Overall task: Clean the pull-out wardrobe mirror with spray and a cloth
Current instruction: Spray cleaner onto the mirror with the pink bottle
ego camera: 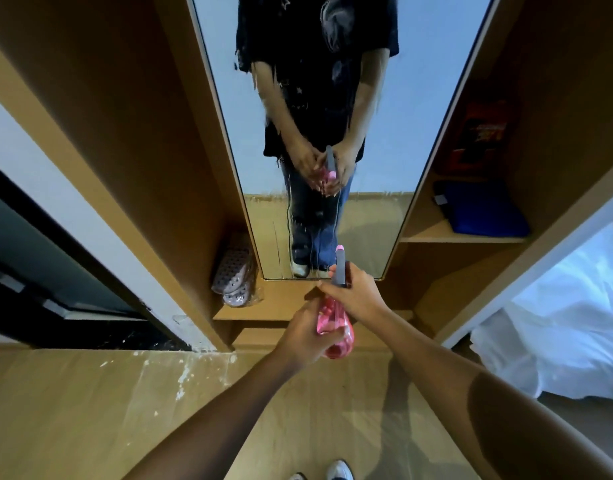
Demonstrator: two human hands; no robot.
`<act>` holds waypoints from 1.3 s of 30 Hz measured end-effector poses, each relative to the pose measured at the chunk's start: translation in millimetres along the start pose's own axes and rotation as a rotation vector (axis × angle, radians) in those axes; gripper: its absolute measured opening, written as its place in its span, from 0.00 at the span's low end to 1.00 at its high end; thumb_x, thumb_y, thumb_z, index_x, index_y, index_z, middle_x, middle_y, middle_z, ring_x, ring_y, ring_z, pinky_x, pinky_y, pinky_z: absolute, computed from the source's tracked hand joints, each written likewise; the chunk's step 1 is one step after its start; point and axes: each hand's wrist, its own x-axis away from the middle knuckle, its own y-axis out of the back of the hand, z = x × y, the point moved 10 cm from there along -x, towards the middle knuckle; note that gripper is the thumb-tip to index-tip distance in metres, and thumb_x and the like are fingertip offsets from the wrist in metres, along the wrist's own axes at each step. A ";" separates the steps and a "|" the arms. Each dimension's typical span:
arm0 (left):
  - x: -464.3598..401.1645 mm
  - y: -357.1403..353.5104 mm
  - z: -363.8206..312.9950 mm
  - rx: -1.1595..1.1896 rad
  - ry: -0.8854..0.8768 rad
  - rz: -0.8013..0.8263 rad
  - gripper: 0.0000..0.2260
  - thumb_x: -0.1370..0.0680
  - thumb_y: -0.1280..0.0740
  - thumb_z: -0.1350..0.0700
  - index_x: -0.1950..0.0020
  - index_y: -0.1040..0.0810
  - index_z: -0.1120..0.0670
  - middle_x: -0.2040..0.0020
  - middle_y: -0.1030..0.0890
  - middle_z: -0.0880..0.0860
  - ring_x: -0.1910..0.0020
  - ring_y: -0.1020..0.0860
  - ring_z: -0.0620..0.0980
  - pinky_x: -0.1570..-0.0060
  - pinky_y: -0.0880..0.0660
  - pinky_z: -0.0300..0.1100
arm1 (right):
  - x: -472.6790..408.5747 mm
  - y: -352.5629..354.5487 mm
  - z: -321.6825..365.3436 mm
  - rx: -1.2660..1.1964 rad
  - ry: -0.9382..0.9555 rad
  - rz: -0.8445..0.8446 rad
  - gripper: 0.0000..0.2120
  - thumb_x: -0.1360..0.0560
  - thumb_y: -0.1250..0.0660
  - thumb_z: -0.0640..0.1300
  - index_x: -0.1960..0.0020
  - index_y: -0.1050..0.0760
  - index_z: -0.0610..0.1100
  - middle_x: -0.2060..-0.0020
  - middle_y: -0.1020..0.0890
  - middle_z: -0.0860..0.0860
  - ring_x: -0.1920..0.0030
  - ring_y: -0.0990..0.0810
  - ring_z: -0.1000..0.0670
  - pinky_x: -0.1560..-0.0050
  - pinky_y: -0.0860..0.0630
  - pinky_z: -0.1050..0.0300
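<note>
While I face the mirror (332, 98), my left hand (306, 336) wraps the pink spray bottle (334, 327) body, grip clamped. My right hand (355, 294) clamps its grey trigger head (340, 270), nozzle aimed at the streaked glass's lower edge.

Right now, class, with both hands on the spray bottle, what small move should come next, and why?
Probably wipe next: streaks already run down the mirror, so the left hand could let go of the pink bottle to fetch a cloth; none is visible.
</note>
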 end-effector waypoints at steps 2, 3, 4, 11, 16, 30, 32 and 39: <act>-1.7 -7.6 -2.5 -0.005 0.010 0.018 0.21 0.27 0.27 0.58 0.36 0.28 0.52 0.42 0.20 0.48 0.41 0.22 0.46 0.41 0.24 0.44 | 2.1 7.3 -5.0 0.001 -0.016 -0.016 0.17 0.28 0.27 0.49 0.45 0.27 0.43 0.54 0.20 0.49 0.54 0.19 0.51 0.57 0.24 0.64; -2.8 -11.3 -3.7 -0.003 0.017 0.028 0.21 0.27 0.27 0.58 0.36 0.28 0.52 0.42 0.20 0.48 0.41 0.22 0.45 0.41 0.24 0.43 | 3.0 10.8 -7.2 -0.010 -0.023 -0.020 0.16 0.28 0.27 0.49 0.45 0.27 0.43 0.54 0.20 0.49 0.54 0.19 0.52 0.58 0.24 0.65; -3.7 -14.3 -6.7 0.005 0.015 0.036 0.21 0.27 0.27 0.59 0.36 0.28 0.51 0.42 0.20 0.47 0.41 0.22 0.45 0.41 0.24 0.43 | 4.2 14.3 -8.3 -0.020 -0.024 -0.023 0.16 0.27 0.27 0.49 0.45 0.26 0.43 0.54 0.20 0.49 0.54 0.19 0.52 0.58 0.24 0.65; -12.2 -32.5 -20.9 0.055 -0.025 0.077 0.21 0.27 0.27 0.59 0.37 0.29 0.48 0.45 0.21 0.44 0.45 0.23 0.40 0.46 0.25 0.34 | 7.1 36.9 -16.9 -0.071 -0.039 -0.082 0.11 0.26 0.28 0.46 0.48 0.26 0.42 0.59 0.20 0.51 0.59 0.20 0.56 0.59 0.25 0.66; -16.9 -42.9 -27.6 0.082 -0.059 0.104 0.20 0.27 0.27 0.59 0.39 0.29 0.47 0.47 0.21 0.43 0.45 0.22 0.39 0.45 0.25 0.35 | 11.0 48.5 -23.2 -0.083 -0.038 -0.119 0.10 0.26 0.28 0.45 0.49 0.26 0.43 0.59 0.20 0.52 0.60 0.20 0.57 0.63 0.27 0.69; -22.4 -77.5 -32.5 0.050 -0.115 0.210 0.19 0.27 0.28 0.54 0.37 0.28 0.48 0.44 0.21 0.46 0.44 0.22 0.43 0.42 0.22 0.47 | 21.2 71.1 -55.3 -0.188 -0.102 -0.166 0.17 0.26 0.28 0.45 0.41 0.28 0.43 0.55 0.21 0.52 0.56 0.20 0.55 0.63 0.27 0.70; -22.5 -81.2 -32.7 0.037 -0.120 0.218 0.18 0.26 0.28 0.54 0.39 0.28 0.47 0.45 0.21 0.46 0.44 0.22 0.43 0.43 0.22 0.48 | 22.2 72.4 -59.1 -0.192 -0.111 -0.170 0.17 0.26 0.28 0.45 0.41 0.28 0.43 0.55 0.21 0.52 0.57 0.20 0.56 0.65 0.27 0.72; -17.1 -88.3 -24.0 0.030 -0.105 0.220 0.18 0.26 0.28 0.54 0.38 0.27 0.51 0.45 0.20 0.47 0.45 0.22 0.43 0.43 0.22 0.47 | 21.8 66.1 -73.4 -0.134 -0.143 -0.151 0.13 0.27 0.27 0.46 0.48 0.26 0.42 0.56 0.20 0.48 0.58 0.20 0.53 0.60 0.24 0.65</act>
